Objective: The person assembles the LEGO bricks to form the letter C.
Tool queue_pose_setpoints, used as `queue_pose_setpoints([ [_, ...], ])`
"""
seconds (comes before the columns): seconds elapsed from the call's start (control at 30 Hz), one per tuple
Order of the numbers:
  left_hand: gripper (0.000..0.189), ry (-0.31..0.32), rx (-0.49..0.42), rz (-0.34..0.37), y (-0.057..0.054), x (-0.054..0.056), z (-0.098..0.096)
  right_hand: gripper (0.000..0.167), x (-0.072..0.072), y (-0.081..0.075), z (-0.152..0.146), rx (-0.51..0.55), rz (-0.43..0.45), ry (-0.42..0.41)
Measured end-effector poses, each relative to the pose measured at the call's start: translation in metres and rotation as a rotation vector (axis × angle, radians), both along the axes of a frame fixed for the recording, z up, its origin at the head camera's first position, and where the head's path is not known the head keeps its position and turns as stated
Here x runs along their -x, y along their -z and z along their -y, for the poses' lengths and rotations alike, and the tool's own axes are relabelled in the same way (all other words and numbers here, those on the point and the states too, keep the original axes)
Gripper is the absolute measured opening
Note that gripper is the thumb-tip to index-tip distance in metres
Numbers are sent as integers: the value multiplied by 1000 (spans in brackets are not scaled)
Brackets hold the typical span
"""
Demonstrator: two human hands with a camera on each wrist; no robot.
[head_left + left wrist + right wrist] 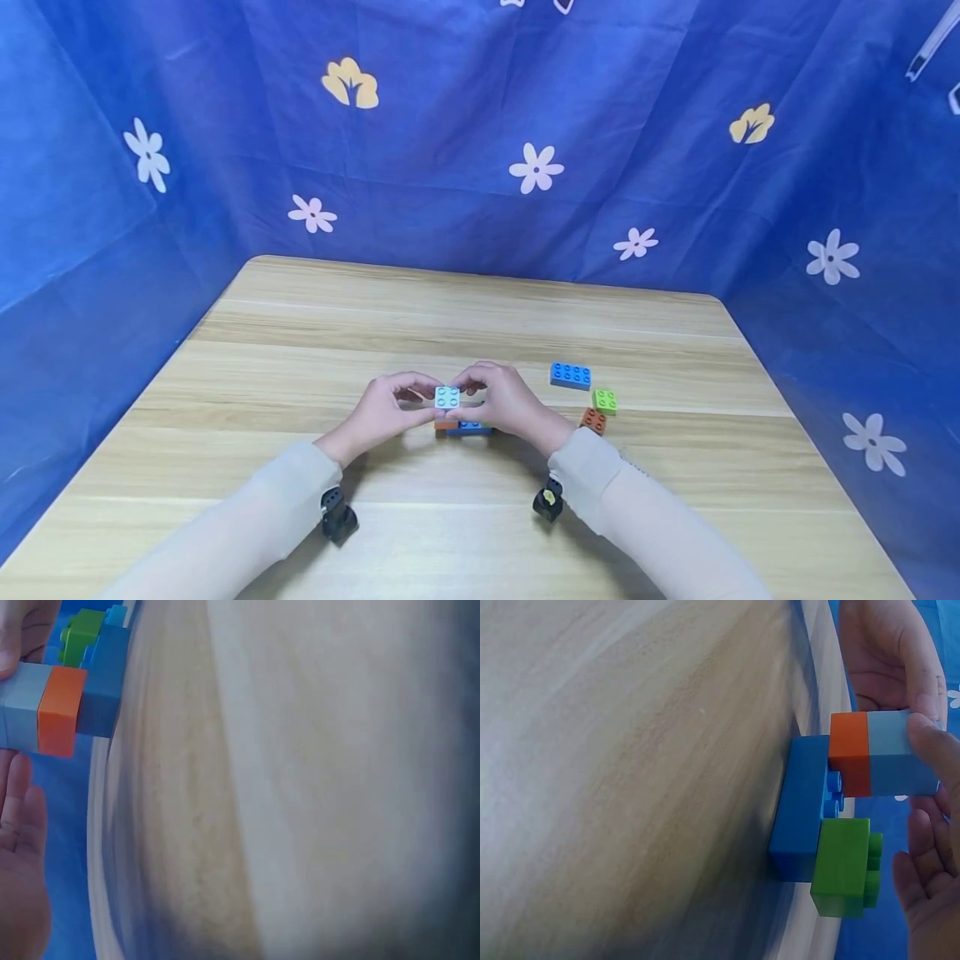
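A light blue brick (pixel 447 397) sits atop an orange brick (pixel 850 754), which stands on one end of a long blue brick (pixel 801 810) lying on the table. A green brick (pixel 841 866) is on the blue brick's other end. From the left, my left hand (pixel 386 410) pinches the light blue brick between thumb and fingers. My right hand (pixel 510 400) grips the same brick from the opposite side, its thumb (pixel 928 742) on the brick's face. In the head view, the hands and the light blue brick hide much of the lower bricks.
Right of my right hand lie a loose blue brick (pixel 571 376), a small green brick (pixel 605 402) and a reddish-orange brick (pixel 593 420), the last close to my right sleeve. A blue flowered curtain (pixel 450 167) surrounds the back and sides of the wooden table (pixel 300 333).
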State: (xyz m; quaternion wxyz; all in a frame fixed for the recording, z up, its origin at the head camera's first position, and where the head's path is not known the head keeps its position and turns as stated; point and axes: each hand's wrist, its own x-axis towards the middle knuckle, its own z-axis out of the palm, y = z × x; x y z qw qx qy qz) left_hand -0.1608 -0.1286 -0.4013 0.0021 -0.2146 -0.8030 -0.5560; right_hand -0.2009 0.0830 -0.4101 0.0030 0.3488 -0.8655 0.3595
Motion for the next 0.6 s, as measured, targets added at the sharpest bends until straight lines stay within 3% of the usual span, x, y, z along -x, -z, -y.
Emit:
queue_pose_setpoints([
  [0.3, 27, 2, -13, 14, 1, 1, 0, 37, -1, 3, -1, 13, 10, -28],
  [0.53, 30, -17, -4, 19, 27, 14, 6, 48, -8, 7, -7, 57, 15, -44],
  [0.6, 30, -19, -4, 18, 30, 16, 7, 49, -10, 8, -11, 70, 15, -43],
])
